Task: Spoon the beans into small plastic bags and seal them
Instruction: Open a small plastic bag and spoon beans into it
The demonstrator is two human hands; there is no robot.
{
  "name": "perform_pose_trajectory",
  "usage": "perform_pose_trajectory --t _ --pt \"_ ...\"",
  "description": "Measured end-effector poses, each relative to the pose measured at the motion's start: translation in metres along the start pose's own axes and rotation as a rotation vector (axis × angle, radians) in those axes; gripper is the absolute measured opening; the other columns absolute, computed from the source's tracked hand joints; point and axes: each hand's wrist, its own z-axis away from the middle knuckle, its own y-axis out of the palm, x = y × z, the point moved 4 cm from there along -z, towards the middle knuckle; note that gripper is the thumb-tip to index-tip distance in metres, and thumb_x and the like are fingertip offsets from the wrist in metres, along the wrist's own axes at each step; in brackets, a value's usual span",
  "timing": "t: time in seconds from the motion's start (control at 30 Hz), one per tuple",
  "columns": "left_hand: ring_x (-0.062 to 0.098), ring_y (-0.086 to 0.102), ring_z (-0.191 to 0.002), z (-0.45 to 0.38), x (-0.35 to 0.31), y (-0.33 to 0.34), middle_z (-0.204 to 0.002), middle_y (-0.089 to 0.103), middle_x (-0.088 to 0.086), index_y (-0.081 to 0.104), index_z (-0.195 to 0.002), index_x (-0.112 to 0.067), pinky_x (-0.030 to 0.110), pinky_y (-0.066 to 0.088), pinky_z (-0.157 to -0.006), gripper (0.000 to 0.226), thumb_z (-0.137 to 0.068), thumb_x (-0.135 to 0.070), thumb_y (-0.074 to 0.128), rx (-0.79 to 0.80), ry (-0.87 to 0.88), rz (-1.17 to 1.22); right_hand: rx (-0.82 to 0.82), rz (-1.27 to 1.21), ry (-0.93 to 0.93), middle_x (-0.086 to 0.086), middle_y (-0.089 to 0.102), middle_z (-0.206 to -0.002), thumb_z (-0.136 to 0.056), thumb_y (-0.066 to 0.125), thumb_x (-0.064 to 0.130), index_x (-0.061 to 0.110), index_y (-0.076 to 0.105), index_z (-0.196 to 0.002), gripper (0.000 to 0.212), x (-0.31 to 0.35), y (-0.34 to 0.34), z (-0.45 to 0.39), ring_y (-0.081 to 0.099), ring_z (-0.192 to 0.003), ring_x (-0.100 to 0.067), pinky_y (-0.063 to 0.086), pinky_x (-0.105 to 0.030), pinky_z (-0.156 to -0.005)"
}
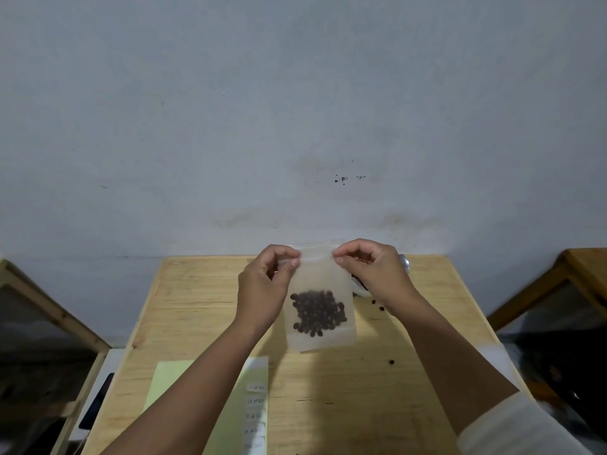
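Left hand (pixel 262 284) and right hand (pixel 371 270) each pinch a top corner of a translucent plastic bag (pixel 320 284) holding dark beans (pixel 318 313), raised above the wooden table (pixel 197 307).

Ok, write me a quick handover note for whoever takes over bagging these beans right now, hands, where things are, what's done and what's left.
Left hand: pinches the top left edge of the small plastic bag.
Right hand: pinches the top right edge.
The bag hangs upright above the wooden table, with dark beans settled in its lower half.
Behind the right hand sits a white container, mostly hidden.
A few loose beans lie on the table to the right.
Done: this bag is filled.
Left: whether its top is pressed closed cannot be told; finish the seal, pick up the strays, fill further bags.
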Motion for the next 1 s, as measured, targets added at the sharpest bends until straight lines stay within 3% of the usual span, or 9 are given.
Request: perform_pose_trajectory --t 0.07,0.17,0.4,0.57,0.7,0.8,0.93,1.0 --pt "0.01 0.054 -0.064 -0.001 -0.002 -0.001 -0.067 0.063 -0.007 0.066 -0.077 -0.03 0.015 0.043 -0.061 0.021 -0.084 -0.011 0.067 0.009 -0.006 0.001 0.013 -0.042 0.027 0.004 0.071 -0.08 -0.079 0.069 0.003 0.019 0.072 -0.077 0.017 -0.001 -0.001 -0.001 0.064 -0.079 -0.01 0.052 -0.027 -0.083" --pt "0.019 0.058 -0.067 -0.001 -0.004 -0.001 -0.071 0.065 0.008 0.066 -0.073 -0.028 0.013 0.043 -0.06 0.023 -0.083 -0.007 0.067 -0.006 -0.002 -0.019 -0.008 -0.083 0.065 -0.001 0.072 -0.08 -0.077 0.071 0.001 0.02 0.073 -0.073 0.02 -0.006 0.0 0.0 0.064 -0.08 -0.016 0.053 -0.033 -0.084" --pt "0.011 0.061 -0.07 -0.002 0.0 0.0 -0.07 0.064 -0.008 0.066 -0.079 -0.026 0.013 0.046 -0.063 0.017 -0.085 -0.01 0.065 -0.02 -0.049 -0.022 0.033 -0.121 0.112 -0.008 0.065 -0.083 -0.079 0.071 0.008 0.018 0.07 -0.081 0.01 -0.014 0.014 -0.002 0.057 -0.075 -0.017 0.049 -0.029 -0.075" --pt "0.002 0.039 -0.05 0.004 0.003 0.005 -0.057 0.053 -0.027 0.064 -0.083 -0.03 0.009 0.035 -0.053 0.011 -0.081 -0.023 0.072 0.054 -0.036 -0.13 0.028 -0.09 0.139 -0.002 0.064 -0.081 -0.075 0.075 0.016 0.019 0.069 -0.076 0.007 -0.019 0.026 0.003 0.055 -0.067 -0.014 0.049 -0.029 -0.07" --pt "0.001 0.04 -0.048 0.007 0.006 0.007 -0.063 0.057 -0.023 0.063 -0.079 -0.029 0.01 0.035 -0.05 0.009 -0.081 -0.025 0.071 0.046 -0.05 -0.16 -0.036 -0.158 0.189 0.004 0.064 -0.075 -0.074 0.075 0.011 0.019 0.067 -0.07 0.012 -0.03 0.035 0.007 0.054 -0.068 -0.014 0.048 -0.03 -0.072" --pt "-0.004 0.045 -0.049 0.01 0.012 0.008 -0.07 0.06 -0.019 0.065 -0.079 -0.026 0.007 0.035 -0.051 0.006 -0.08 -0.024 0.07 0.037 -0.082 -0.177 -0.084 -0.236 0.259 0.001 0.065 -0.081 -0.074 0.075 0.011 0.022 0.068 -0.07 0.014 -0.046 0.043 0.012 0.058 -0.078 -0.018 0.049 -0.038 -0.083" --pt "-0.002 0.049 -0.058 0.019 0.041 0.004 -0.081 0.065 -0.016 0.066 -0.085 -0.025 0.011 0.038 -0.057 0.004 -0.082 -0.025 0.069 0.039 -0.179 -0.215 0.077 -0.074 0.335 0.002 0.058 -0.075 -0.078 0.071 0.009 0.015 0.067 -0.089 0.014 -0.066 0.047 0.028 0.05 -0.065 -0.012 0.045 -0.018 -0.061" --pt "0.002 0.052 -0.065 0.029 0.064 0.003 -0.089 0.066 -0.012 0.066 -0.091 -0.025 0.016 0.041 -0.061 0.009 -0.083 -0.024 0.069 0.083 -0.248 -0.245 0.097 0.016 0.405 0.001 0.06 -0.074 -0.077 0.069 0.007 0.012 0.068 -0.089 0.014 -0.084 0.048 0.039 0.051 -0.064 -0.011 0.046 -0.018 -0.058"
